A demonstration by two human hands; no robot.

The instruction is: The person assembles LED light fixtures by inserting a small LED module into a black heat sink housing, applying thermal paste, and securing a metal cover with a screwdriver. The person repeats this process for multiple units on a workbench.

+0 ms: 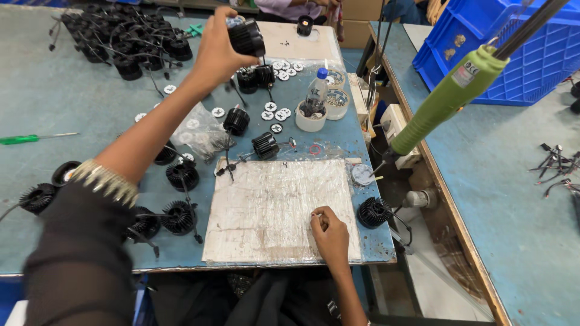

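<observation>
A worker's left hand (pixel 214 51) wraps a black finned heat sink (pixel 246 37), lifted at 12 o'clock above the blue bench (pixel 54 108). The right hand (pixel 331 232), fingers pinched narrowly on a small part too tiny to identify, rests on the white work pad (pixel 272 211). One finned heat sink (pixel 373 212) lies at the hand's 3 o'clock. A green electric screwdriver (pixel 447 99) hangs at 1 o'clock; a blue crate (pixel 519 54) sits beyond.

Matt black ribbed heat sink (pixel 246 37), probably metal, scuffed whitish work mat (pixel 272 208), glossy green plastic screwdriver (pixel 450 96)
</observation>
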